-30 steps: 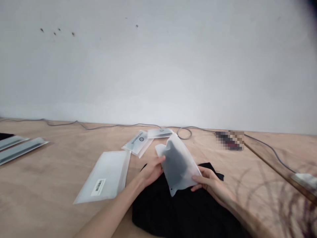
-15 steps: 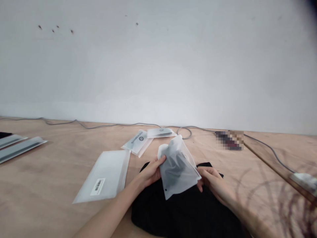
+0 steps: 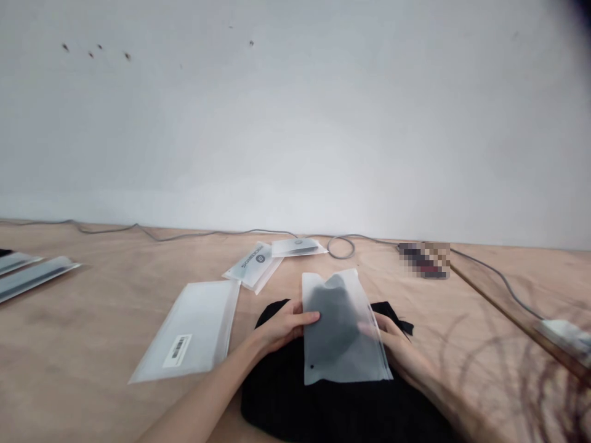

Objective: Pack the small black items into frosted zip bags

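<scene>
A frosted plastic bag (image 3: pixel 346 347) with a dark, soft-looking item inside is held over a black cloth (image 3: pixel 281 400). My left hand (image 3: pixel 284 323) grips the bag's left edge, thumb on top and the other fingers partly hidden beneath. On the right edge is my right hand (image 3: pixel 392 338). Its fingertips show faintly through the plastic, and I cannot tell whether they are inside the bag or behind it. A small black dot marks the bag's lower left corner. The black cloth lies spread under both hands.
Left of my hands lies a large frosted bag (image 3: pixel 198 320) with a barcode label. Two smaller bags, one printed (image 3: pixel 253 266) and one flatter (image 3: pixel 295 247), lie behind. A grey cable (image 3: pixel 207 234) runs along the wall. Packaged strips (image 3: pixel 37 280) lie far left, a blurred-out object (image 3: pixel 425 261) right.
The bag, crumpled and tilted before, is now flatter and straighter, and lower in view. My right hand has moved slightly down, its fingertips now seen through the plastic.
</scene>
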A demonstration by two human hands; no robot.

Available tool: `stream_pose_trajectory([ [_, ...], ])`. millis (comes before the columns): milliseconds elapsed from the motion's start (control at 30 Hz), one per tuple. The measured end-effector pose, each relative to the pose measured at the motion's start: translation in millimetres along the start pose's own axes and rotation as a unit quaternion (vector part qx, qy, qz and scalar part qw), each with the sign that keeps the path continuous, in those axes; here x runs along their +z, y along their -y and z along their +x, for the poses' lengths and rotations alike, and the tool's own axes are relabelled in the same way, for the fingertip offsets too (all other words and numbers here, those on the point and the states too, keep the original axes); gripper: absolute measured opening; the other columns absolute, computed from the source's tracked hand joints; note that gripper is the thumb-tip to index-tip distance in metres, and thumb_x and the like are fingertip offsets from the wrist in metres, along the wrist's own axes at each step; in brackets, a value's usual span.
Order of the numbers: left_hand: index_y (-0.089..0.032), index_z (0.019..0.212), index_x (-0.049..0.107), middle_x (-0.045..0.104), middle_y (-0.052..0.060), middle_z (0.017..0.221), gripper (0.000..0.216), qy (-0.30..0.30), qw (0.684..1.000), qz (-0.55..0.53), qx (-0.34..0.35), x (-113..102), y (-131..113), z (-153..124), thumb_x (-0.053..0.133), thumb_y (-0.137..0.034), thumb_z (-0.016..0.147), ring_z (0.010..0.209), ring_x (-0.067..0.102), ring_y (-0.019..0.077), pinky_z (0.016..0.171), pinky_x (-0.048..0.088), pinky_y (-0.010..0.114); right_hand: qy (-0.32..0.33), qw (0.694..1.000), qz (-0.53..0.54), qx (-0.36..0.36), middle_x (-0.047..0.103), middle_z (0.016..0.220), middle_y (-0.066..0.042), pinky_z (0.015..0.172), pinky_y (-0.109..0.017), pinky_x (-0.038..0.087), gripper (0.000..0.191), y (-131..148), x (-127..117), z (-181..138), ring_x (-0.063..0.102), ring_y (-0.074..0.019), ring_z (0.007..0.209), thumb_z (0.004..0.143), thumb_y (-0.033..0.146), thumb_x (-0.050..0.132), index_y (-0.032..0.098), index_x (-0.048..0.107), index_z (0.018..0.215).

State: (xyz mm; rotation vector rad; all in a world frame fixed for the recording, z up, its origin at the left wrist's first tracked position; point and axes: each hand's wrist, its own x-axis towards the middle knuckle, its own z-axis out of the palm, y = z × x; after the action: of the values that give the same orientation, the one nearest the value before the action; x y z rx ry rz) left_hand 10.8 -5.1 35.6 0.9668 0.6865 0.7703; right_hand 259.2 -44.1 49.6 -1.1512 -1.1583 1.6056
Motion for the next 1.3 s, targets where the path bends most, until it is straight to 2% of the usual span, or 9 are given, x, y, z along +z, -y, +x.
stream_pose_trajectory([
  [133, -0.018, 0.116, 0.069, 0.074, 0.012, 0.119, 0.045, 0.009, 0.999, 0.037, 0.009, 0.4, 0.9, 0.0, 0.085, -0.032, 0.076, 0.11, 0.069, 0.027, 0.089, 0.053, 0.034, -0.003, 1.0, -0.026, -0.007, 0.081, 0.104, -0.005, 0.089, -0.042, 0.058, 0.038, 7.6, 4.4, -0.3, 0.073, -0.0341, 0.103, 0.072, 0.043, 0.083, 0.026, 0.076, 0.104],
  [267, -0.018, 0.114, 0.071, 0.074, 0.011, 0.119, 0.044, 0.032, 0.996, 0.068, 0.04, 6.0, -0.9, -2.8, 0.086, -0.033, 0.075, 0.113, 0.068, 0.0275, 0.096, 0.051, 0.036, 0.006, 0.998, -0.055, -0.007, 0.082, 0.101, -0.005, 0.09, -0.044, 0.058, 0.043, 12.4, 6.6, 0.2, 0.072, -0.0356, 0.104, 0.068, 0.042, 0.086, 0.023, 0.077, 0.105],
  [467, -0.017, 0.118, 0.069, 0.074, 0.012, 0.12, 0.053, 0.054, 0.993, 0.093, 0.045, 9.6, -2.5, -5.0, 0.087, -0.036, 0.072, 0.108, 0.069, 0.0281, 0.097, 0.05, 0.039, 0.094, 0.993, -0.058, -0.05, 0.08, 0.1, -0.006, 0.092, -0.048, 0.056, 0.044, 5.6, 2.2, 2.1, 0.071, -0.0371, 0.101, 0.064, 0.041, 0.088, 0.023, 0.077, 0.103],
  [567, -0.018, 0.122, 0.068, 0.074, 0.011, 0.119, 0.053, 0.076, 0.99, 0.098, 0.062, 9.3, -1.9, -4.4, 0.085, -0.037, 0.075, 0.108, 0.069, 0.0262, 0.098, 0.049, 0.038, 0.106, 0.99, -0.066, -0.069, 0.08, 0.101, -0.003, 0.094, -0.05, 0.055, 0.044, -1.3, 2.9, 4.9, 0.07, -0.0375, 0.103, 0.062, 0.04, 0.088, 0.028, 0.077, 0.104],
  [733, -0.017, 0.122, 0.069, 0.075, 0.011, 0.116, 0.052, 0.075, 0.989, 0.113, 0.058, 9.8, -2.2, -4.5, 0.084, -0.039, 0.077, 0.11, 0.068, 0.0268, 0.096, 0.05, 0.036, 0.037, 0.993, -0.059, -0.094, 0.081, 0.093, -0.001, 0.092, -0.053, 0.055, 0.04, -13.1, 7.8, 11.4, 0.072, -0.0416, 0.098, 0.055, 0.038, 0.091, 0.033, 0.08, 0.093],
  [867, -0.017, 0.121, 0.069, 0.075, 0.01, 0.115, 0.049, 0.061, 0.991, 0.11, 0.052, 9.3, -1.0, -3.8, 0.083, -0.037, 0.079, 0.109, 0.069, 0.0255, 0.096, 0.05, 0.036, 0.012, 0.997, -0.04, -0.059, 0.082, 0.084, 0.0, 0.087, -0.05, 0.057, 0.03, -13.5, 8.3, 12.3, 0.073, -0.0415, 0.093, 0.055, 0.034, 0.088, 0.031, 0.081, 0.084],
  [1000, -0.014, 0.117, 0.071, 0.077, 0.01, 0.112, 0.048, 0.025, 0.994, 0.097, 0.047, 7.7, 0.9, -2.3, 0.085, -0.034, 0.076, 0.102, 0.071, 0.0231, 0.091, 0.051, 0.032, -0.043, 0.998, -0.028, -0.039, 0.081, 0.077, 0.001, 0.081, -0.041, 0.059, 0.021, -6.2, 7.2, 9.5, 0.075, -0.036, 0.086, 0.055, 0.033, 0.085, 0.027, 0.079, 0.074],
  [1167, -0.015, 0.114, 0.072, 0.075, 0.013, 0.119, 0.046, -0.04, 0.999, 0.034, 0.013, 8.9, 0.9, -2.6, 0.086, -0.032, 0.074, 0.102, 0.072, 0.0237, 0.086, 0.055, 0.031, -0.157, 0.987, 0.035, -0.003, 0.079, 0.075, 0.005, 0.069, -0.031, 0.058, 0.018, -8.8, -0.4, 12.2, 0.074, -0.0269, 0.082, 0.06, 0.033, 0.082, 0.028, 0.074, 0.076],
  [1300, -0.014, 0.112, 0.073, 0.077, 0.014, 0.114, 0.047, -0.1, 0.995, 0.016, 0.015, 10.8, -2.5, -2.0, 0.086, -0.03, 0.07, 0.093, 0.074, 0.0232, 0.081, 0.057, 0.031, -0.166, 0.98, 0.109, 0.021, 0.079, 0.074, 0.004, 0.062, -0.028, 0.057, 0.021, -17.1, -7.6, 16.6, 0.073, -0.0224, 0.074, 0.067, 0.034, 0.079, 0.027, 0.072, 0.085],
])
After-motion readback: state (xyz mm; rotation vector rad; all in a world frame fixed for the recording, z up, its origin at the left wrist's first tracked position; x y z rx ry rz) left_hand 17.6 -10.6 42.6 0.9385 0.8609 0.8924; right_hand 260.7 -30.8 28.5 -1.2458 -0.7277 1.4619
